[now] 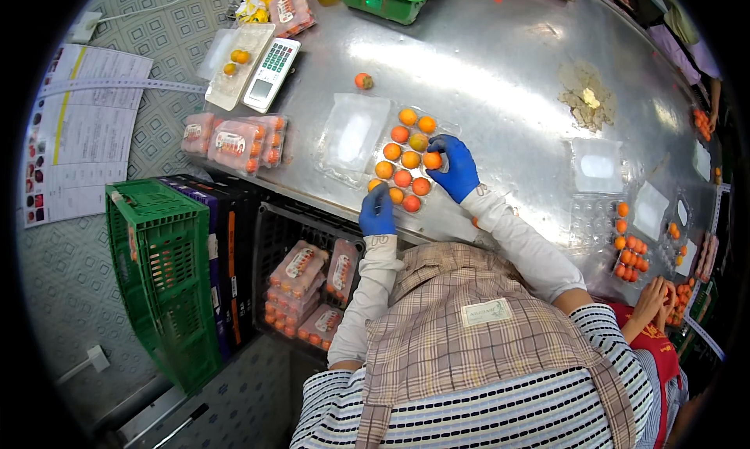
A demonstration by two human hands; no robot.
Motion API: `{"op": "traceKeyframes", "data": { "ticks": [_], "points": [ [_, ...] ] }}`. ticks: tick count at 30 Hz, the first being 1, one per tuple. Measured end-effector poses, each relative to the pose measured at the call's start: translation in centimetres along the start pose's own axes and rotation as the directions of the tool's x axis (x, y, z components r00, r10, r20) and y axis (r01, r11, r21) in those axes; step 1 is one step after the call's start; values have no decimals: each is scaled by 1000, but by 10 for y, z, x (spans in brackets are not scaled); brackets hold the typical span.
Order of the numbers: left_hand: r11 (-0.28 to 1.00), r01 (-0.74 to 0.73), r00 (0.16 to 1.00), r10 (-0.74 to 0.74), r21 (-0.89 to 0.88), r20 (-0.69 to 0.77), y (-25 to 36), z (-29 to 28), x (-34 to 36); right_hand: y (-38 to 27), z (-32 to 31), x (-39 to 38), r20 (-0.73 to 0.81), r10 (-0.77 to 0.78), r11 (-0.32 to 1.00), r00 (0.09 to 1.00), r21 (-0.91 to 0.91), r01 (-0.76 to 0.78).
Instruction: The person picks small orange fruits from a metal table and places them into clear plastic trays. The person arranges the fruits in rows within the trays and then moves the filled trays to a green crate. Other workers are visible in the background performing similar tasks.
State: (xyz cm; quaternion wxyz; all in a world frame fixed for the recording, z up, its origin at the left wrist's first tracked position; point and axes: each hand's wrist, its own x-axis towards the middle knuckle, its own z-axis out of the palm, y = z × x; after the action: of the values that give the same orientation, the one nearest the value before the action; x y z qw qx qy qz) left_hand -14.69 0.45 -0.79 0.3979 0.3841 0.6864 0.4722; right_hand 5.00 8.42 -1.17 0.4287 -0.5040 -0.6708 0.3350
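Observation:
A clear plastic tray [445,129] filled with rows of round orange-red fruit [401,178] lies on the metal table in front of me. My right hand [455,168], in a blue glove, has its thumb and fingers closed round an orange fruit [432,160] at the tray's right side. At the near left corner, my blue-gloved left hand [378,212] is closed, its fingertips against the tray's edge beside a fruit [374,185]. What those fingers grip is hidden. The clear lid [355,137], with a white pad, extends left of the fruit. One loose fruit [363,81] with a green top sits beyond it.
Packed fruit boxes [233,143] and a white scale [271,74] stand at the left. Below the edge, a black crate [269,238] holds more packs, beside a green crate [164,273]. Co-workers' hands [655,302] and trays [598,207] are at the right.

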Motion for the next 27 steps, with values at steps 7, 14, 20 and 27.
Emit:
{"op": "traceKeyframes", "data": {
  "ticks": [7,14,20,27],
  "points": [
    [990,127,986,-132,-53,-100,-27,-33,26,7,-5,-19,83,-78,976,993,-199,94],
    [701,456,825,-564,-548,-35,-82,-55,79,5,-8,-26,106,-29,986,994,-159,45],
    [710,592,777,-629,-381,34,-69,-49,98,14,-1,-11,156,45,976,987,-217,-10],
    [850,415,891,-452,-324,-43,-57,-62,105,2,-3,-18,249,88,948,964,-318,-4]
  ]
}}
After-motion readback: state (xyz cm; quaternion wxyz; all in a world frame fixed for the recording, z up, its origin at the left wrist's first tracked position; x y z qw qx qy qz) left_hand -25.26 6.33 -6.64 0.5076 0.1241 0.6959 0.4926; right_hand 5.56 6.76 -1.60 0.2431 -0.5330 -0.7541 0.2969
